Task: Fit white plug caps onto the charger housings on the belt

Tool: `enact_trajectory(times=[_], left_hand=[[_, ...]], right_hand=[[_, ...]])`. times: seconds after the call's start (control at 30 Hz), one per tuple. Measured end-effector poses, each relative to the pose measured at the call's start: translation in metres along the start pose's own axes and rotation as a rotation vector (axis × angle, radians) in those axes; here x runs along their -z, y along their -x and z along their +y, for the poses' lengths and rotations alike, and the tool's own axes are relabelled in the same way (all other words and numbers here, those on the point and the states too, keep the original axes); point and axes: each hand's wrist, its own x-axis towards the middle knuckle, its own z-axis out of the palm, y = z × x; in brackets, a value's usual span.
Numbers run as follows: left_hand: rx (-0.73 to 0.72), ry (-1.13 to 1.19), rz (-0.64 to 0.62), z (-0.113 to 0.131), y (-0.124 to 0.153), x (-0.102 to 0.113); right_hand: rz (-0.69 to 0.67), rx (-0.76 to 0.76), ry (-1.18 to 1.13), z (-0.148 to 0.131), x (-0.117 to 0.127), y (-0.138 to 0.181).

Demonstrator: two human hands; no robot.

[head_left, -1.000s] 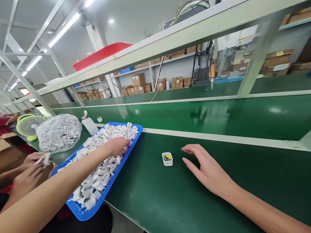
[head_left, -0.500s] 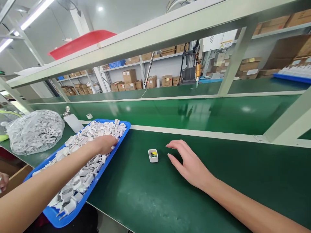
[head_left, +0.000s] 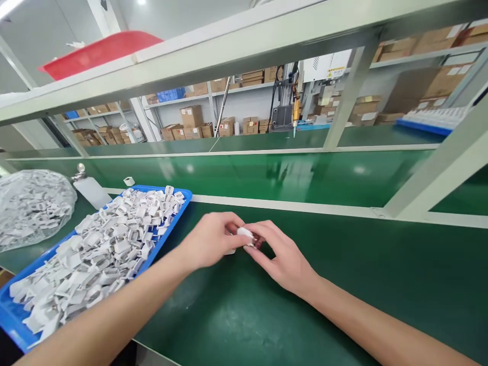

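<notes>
My left hand (head_left: 208, 241) and my right hand (head_left: 280, 256) meet over the green table (head_left: 305, 295), fingers curled. Between the fingertips sits a small white plastic part (head_left: 245, 234). Both hands pinch it. Just under my left hand a bit of the small white charger housing (head_left: 231, 250) shows, mostly hidden. A blue tray (head_left: 173, 221) heaped with several white plug parts lies to the left of my left hand.
A clear bag of white parts (head_left: 32, 208) lies at far left, beside a white dispenser bottle (head_left: 89, 189) and a small white cap (head_left: 129, 181). A green conveyor belt (head_left: 285, 175) runs behind the table. Metal frame posts (head_left: 430, 175) rise at right. Shelves of cardboard boxes (head_left: 192, 119) stand beyond.
My left hand left the blue tray with a white part and moved right. My right hand closed in from the right, and both now meet over the small housing.
</notes>
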Motion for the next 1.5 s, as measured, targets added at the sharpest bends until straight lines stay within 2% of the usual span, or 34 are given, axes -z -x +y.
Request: enact_trajectory(times=[0.03,0.1,0.2,0.27,0.3,0.4,0.53,0.63,0.8,0.97,1.07,1.23,1.5], left_hand=[[-0.006,0.075,-0.016,0.004,-0.001,-0.012],[-0.003,0.194,-0.004,0.005,0.002,-0.023],[0.061,0.126,0.162,-0.010,0.011,-0.021],[0.090,-0.030,0.283,-0.027,0.016,-0.022],[0.089,-0.068,0.300,-0.037,0.017,-0.026],[0.078,-0.031,0.259,-0.059,0.014,-0.048],[0.044,0.005,0.251,-0.067,0.012,-0.070],[-0.039,-0.026,0.228,-0.067,0.015,-0.070],[-0.069,-0.014,0.235,-0.069,0.017,-0.065],[-0.060,0.010,0.234,-0.068,0.015,-0.066],[-0.062,0.022,0.227,-0.068,0.015,-0.066],[-0.070,0.018,0.209,-0.069,0.014,-0.066],[-0.021,0.068,0.181,-0.067,0.013,-0.064]], right_hand=[[0.025,-0.053,-0.049,0.001,0.002,0.000],[0.075,-0.206,-0.183,0.003,0.005,-0.001],[0.074,-0.393,-0.392,0.006,0.005,-0.005],[0.049,-0.427,-0.458,0.007,0.003,-0.008],[0.041,-0.436,-0.480,0.007,0.002,-0.009],[0.028,-0.455,-0.504,0.007,0.001,-0.012],[-0.016,-0.465,-0.462,0.005,0.005,-0.010],[-0.074,-0.409,-0.381,0.001,0.008,-0.011],[-0.258,-0.054,0.091,-0.009,0.011,-0.022],[-0.376,0.049,0.243,-0.016,0.014,-0.027],[-0.406,0.056,0.259,-0.016,0.012,-0.024],[-0.369,0.021,0.190,-0.016,0.007,-0.024],[-0.516,0.010,0.393,-0.031,0.010,-0.035]])
